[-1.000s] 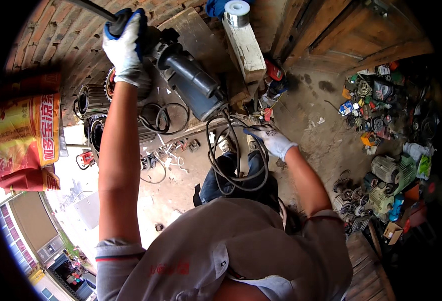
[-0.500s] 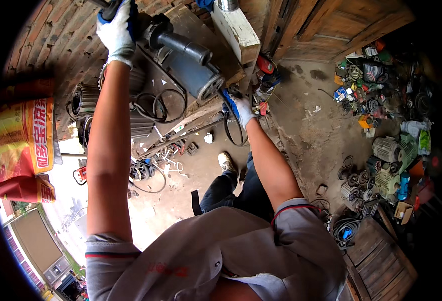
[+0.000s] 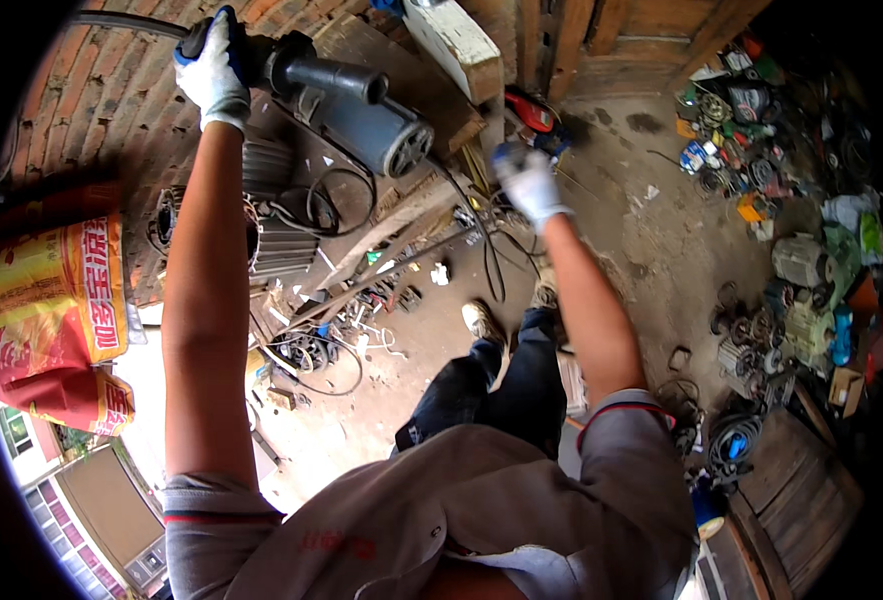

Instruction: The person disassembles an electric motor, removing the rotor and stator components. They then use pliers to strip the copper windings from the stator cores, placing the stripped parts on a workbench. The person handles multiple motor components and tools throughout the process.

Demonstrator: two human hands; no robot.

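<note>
My left hand [image 3: 213, 72], in a white and blue work glove, is closed around the rear grip of a dark power tool [image 3: 336, 78]. Its thick side handle points right, and a black cord trails left from behind the hand. Just below that handle lies a blue-grey cylindrical machine body [image 3: 361, 132] with a round end cap, on the wooden bench. My right hand [image 3: 529, 186], gloved alike, is in the air off the bench's right end. Motion blurs its fingers, and no held thing can be made out. A looped black cable [image 3: 486, 250] hangs between it and the machine.
A white-topped wooden block [image 3: 451, 45] sits at the back of the bench [image 3: 366, 45]. Finned motor housings [image 3: 279, 235] stand left, beside a red and yellow sack [image 3: 51, 290]. Scraps [image 3: 381, 300] litter the floor below; motors and parts [image 3: 801, 300] are heaped right.
My right hand has left the cable by the machine's end cap and moved right. The left hand keeps its grip on the tool. The view has shifted, and the feet stand differently.
</note>
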